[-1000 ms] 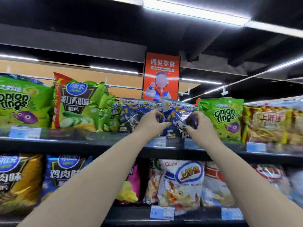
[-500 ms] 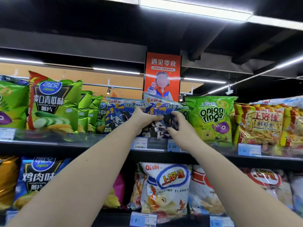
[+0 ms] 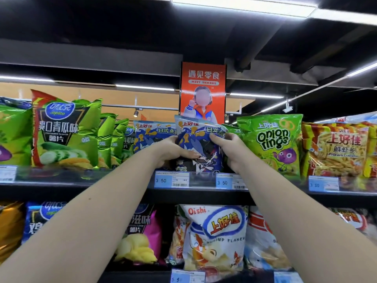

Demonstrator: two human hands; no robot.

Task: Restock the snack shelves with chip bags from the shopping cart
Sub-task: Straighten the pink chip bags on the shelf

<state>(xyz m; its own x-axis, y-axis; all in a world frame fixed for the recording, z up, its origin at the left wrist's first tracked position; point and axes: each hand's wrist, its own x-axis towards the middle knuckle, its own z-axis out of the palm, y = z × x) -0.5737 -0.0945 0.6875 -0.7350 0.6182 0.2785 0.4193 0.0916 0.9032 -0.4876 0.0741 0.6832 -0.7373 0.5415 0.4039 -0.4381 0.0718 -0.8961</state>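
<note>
A blue chip bag (image 3: 201, 145) with fish drawings stands upright on the top shelf (image 3: 122, 189), above two price tags. My left hand (image 3: 173, 151) grips its left side, thumb across the front. My right hand (image 3: 229, 149) grips its right side. A matching blue bag (image 3: 152, 133) stands just behind and left of it. The shopping cart is out of view.
Green cucumber chip bags (image 3: 65, 131) fill the shelf to the left. A green onion rings bag (image 3: 271, 144) and prawn cracker bags (image 3: 336, 148) stand close on the right. Shrimp flakes bags (image 3: 216, 235) sit on the shelf below. An orange sign (image 3: 203, 88) hangs behind.
Both hands have lowered the blue bag and set it upright at the shelf front. The camera has shifted, so the shelf contents sit a little differently in view.
</note>
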